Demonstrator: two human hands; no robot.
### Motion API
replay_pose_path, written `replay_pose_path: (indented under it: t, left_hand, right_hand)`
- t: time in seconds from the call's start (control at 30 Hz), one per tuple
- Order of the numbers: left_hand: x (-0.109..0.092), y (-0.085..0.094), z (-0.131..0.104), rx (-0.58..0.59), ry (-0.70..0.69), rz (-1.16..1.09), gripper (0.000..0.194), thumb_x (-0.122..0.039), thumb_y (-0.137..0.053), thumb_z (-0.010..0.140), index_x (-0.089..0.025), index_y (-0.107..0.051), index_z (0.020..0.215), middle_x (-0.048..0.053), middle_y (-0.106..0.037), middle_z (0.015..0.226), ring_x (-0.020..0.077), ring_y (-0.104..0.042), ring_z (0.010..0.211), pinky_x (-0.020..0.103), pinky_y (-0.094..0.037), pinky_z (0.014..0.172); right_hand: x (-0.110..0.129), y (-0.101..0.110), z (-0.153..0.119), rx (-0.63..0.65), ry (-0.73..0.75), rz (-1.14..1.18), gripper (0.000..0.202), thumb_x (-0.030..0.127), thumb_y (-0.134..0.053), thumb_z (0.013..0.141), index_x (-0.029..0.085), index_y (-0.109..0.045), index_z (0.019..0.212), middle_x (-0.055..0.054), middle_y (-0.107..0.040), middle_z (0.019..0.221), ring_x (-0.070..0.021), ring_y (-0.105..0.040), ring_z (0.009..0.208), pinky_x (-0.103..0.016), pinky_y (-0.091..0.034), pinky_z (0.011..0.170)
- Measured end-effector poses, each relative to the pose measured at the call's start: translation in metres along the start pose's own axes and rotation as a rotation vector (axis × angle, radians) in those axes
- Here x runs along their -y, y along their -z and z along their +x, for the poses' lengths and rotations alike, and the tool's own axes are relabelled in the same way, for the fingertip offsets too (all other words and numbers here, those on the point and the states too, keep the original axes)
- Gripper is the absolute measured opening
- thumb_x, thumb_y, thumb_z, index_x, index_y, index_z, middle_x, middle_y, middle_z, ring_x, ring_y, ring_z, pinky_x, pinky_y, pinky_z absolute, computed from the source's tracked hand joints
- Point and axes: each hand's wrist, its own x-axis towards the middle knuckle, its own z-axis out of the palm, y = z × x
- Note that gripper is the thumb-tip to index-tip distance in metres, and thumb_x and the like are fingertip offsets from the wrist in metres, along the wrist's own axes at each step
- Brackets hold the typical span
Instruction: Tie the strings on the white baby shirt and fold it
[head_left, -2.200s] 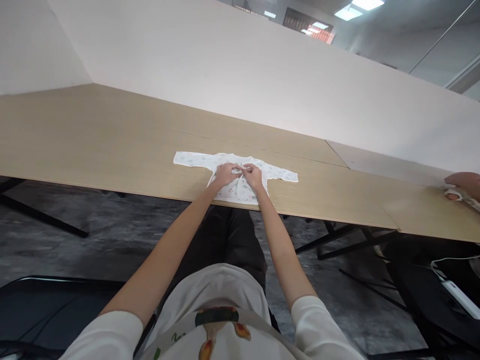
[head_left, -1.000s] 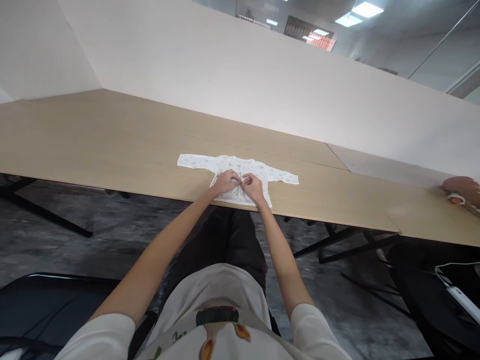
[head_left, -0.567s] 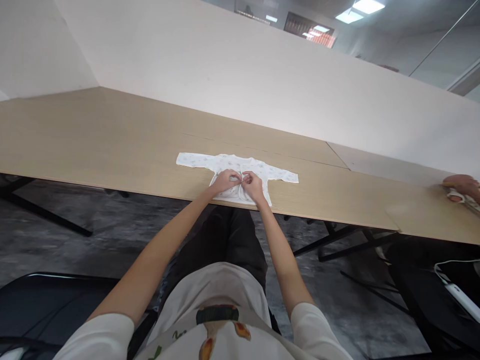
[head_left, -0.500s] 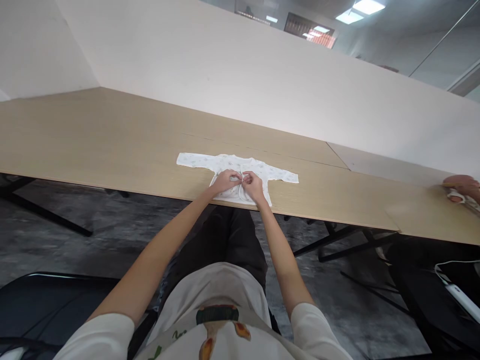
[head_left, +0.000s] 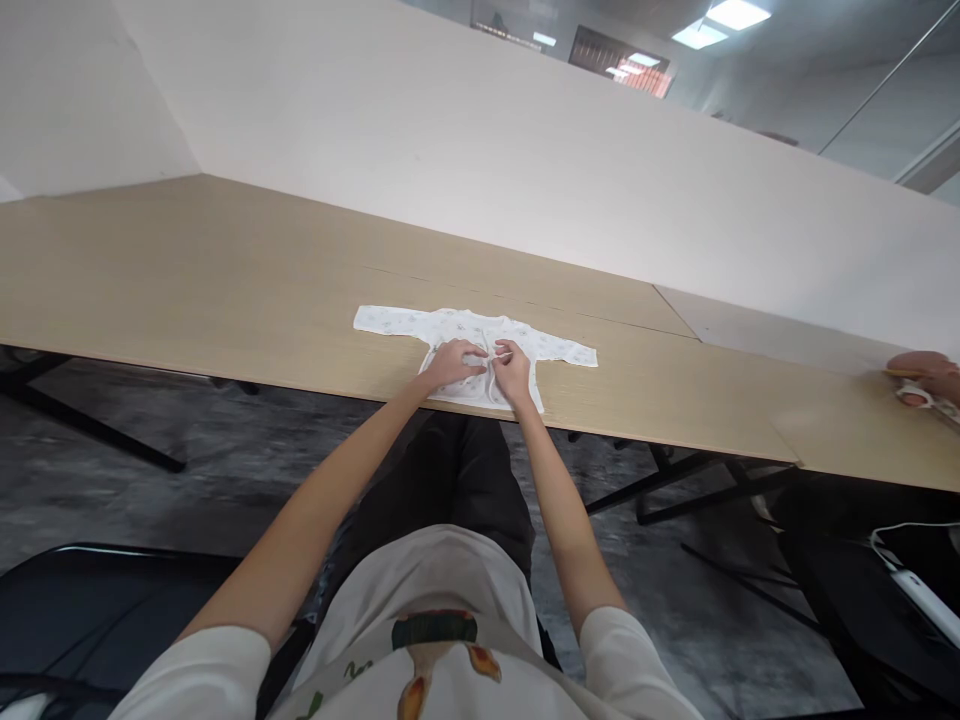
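A small white baby shirt (head_left: 480,325) with a faint print lies flat on the table, its sleeves spread to both sides and its hem near the front edge. My left hand (head_left: 454,364) rests on the left part of the front, thumb and fingers apart around the middle opening. Close beside it, my right hand (head_left: 513,374) pinches the shirt's front edge, or a tie on it, between thumb and fingers. The pinched bit is too small to make out clearly.
The shirt lies on a long wooden table (head_left: 225,270) with a white partition (head_left: 450,150) behind it. At the far right another person's hand (head_left: 926,372) is on the table by something white. Black chairs (head_left: 97,610) stand on the floor.
My hands have drawn slightly apart at the shirt's middle. The right hand has shifted a little to the right, and the left fingers have come away from it.
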Motion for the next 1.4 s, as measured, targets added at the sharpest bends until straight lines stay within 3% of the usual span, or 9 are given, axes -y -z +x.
replay_pose_path:
  t: [0.23, 0.43, 0.53, 0.67, 0.83, 1.03, 1.13, 1.27, 1.4]
  left_hand:
    - [-0.004, -0.008, -0.002, 0.099, 0.02, 0.313, 0.056, -0.048, -0.057, 0.091, -0.021, -0.056, 0.14, 0.013, -0.046, 0.153, 0.0309, -0.04, 0.142, 0.048, -0.025, 0.118]
    - [-0.011, -0.02, -0.007, 0.21, 0.044, 0.43, 0.061, -0.043, -0.049, 0.095, -0.019, -0.043, 0.15, 0.017, -0.033, 0.161, 0.033, -0.027, 0.15, 0.054, -0.016, 0.122]
    - [-0.011, -0.017, -0.001, 0.254, 0.039, 0.415, 0.059, -0.039, -0.055, 0.089, -0.018, -0.05, 0.144, 0.018, -0.037, 0.158, 0.0351, -0.029, 0.149, 0.054, -0.02, 0.121]
    - [-0.003, 0.0, 0.03, 0.295, 0.077, 0.256, 0.035, -0.036, -0.053, 0.086, -0.018, -0.07, 0.11, 0.015, -0.066, 0.129, 0.0319, -0.06, 0.121, 0.045, -0.043, 0.106]
    - [0.011, 0.008, 0.071, 0.114, 0.207, 0.141, 0.024, -0.024, -0.049, 0.085, -0.017, -0.071, 0.077, 0.011, -0.074, 0.089, 0.0237, -0.067, 0.089, 0.031, -0.051, 0.082]
    - [0.017, -0.013, 0.063, -0.235, 0.431, 0.021, 0.041, -0.004, -0.043, 0.084, -0.017, -0.066, 0.115, 0.009, -0.072, 0.113, 0.0197, -0.066, 0.106, 0.031, -0.05, 0.093]
    - [0.02, -0.016, 0.055, -0.222, 0.38, 0.006, 0.043, -0.005, -0.042, 0.088, -0.018, -0.061, 0.125, 0.009, -0.071, 0.117, 0.0193, -0.064, 0.112, 0.032, -0.047, 0.099]
    - [0.017, -0.017, 0.061, -0.155, 0.333, 0.09, 0.037, -0.019, -0.042, 0.096, -0.019, -0.062, 0.127, 0.011, -0.066, 0.125, 0.0229, -0.06, 0.117, 0.036, -0.044, 0.103]
    - [0.008, -0.02, 0.073, -0.08, 0.38, 0.22, 0.035, -0.035, -0.05, 0.096, -0.023, -0.066, 0.124, 0.014, -0.061, 0.124, 0.0302, -0.06, 0.115, 0.041, -0.046, 0.099]
  right_hand:
    - [-0.008, 0.0, 0.005, -0.036, -0.095, -0.193, 0.044, 0.017, -0.047, 0.07, 0.017, -0.064, 0.11, -0.006, -0.065, 0.103, -0.0197, -0.062, 0.091, -0.031, -0.048, 0.09]
    - [-0.003, -0.007, 0.043, -0.005, -0.138, -0.303, 0.038, 0.03, -0.058, 0.077, 0.019, -0.062, 0.113, -0.01, -0.066, 0.113, -0.0239, -0.063, 0.103, -0.033, -0.049, 0.092]
    - [0.0, -0.013, 0.065, 0.072, -0.149, -0.404, 0.031, 0.03, -0.063, 0.077, 0.018, -0.065, 0.105, -0.012, -0.069, 0.108, -0.0274, -0.064, 0.105, -0.036, -0.05, 0.091]
    - [-0.003, -0.021, 0.078, 0.107, -0.136, -0.465, 0.012, 0.024, -0.059, 0.078, 0.02, -0.067, 0.087, -0.008, -0.072, 0.094, -0.0255, -0.067, 0.098, -0.034, -0.05, 0.087]
    - [-0.003, -0.024, 0.078, 0.116, -0.113, -0.494, 0.024, 0.041, -0.056, 0.087, 0.021, -0.066, 0.081, -0.009, -0.071, 0.087, -0.0263, -0.067, 0.094, -0.038, -0.05, 0.086]
    - [0.008, -0.033, 0.077, 0.17, -0.14, -0.616, 0.039, 0.049, -0.065, 0.082, 0.016, -0.063, 0.103, -0.02, -0.067, 0.115, -0.035, -0.061, 0.113, -0.049, -0.044, 0.098]
    - [0.009, -0.036, 0.079, 0.168, -0.156, -0.633, 0.036, 0.041, -0.065, 0.083, 0.014, -0.062, 0.106, -0.022, -0.066, 0.117, -0.0377, -0.058, 0.116, -0.052, -0.04, 0.1]
    - [0.002, -0.031, 0.081, 0.142, -0.177, -0.543, 0.019, 0.028, -0.053, 0.086, 0.018, -0.066, 0.095, -0.012, -0.071, 0.103, -0.0302, -0.064, 0.104, -0.045, -0.043, 0.098]
    - [-0.007, -0.026, 0.077, 0.062, -0.166, -0.435, 0.022, 0.024, -0.049, 0.086, 0.022, -0.068, 0.096, -0.006, -0.073, 0.101, -0.0235, -0.065, 0.101, -0.037, -0.045, 0.096]
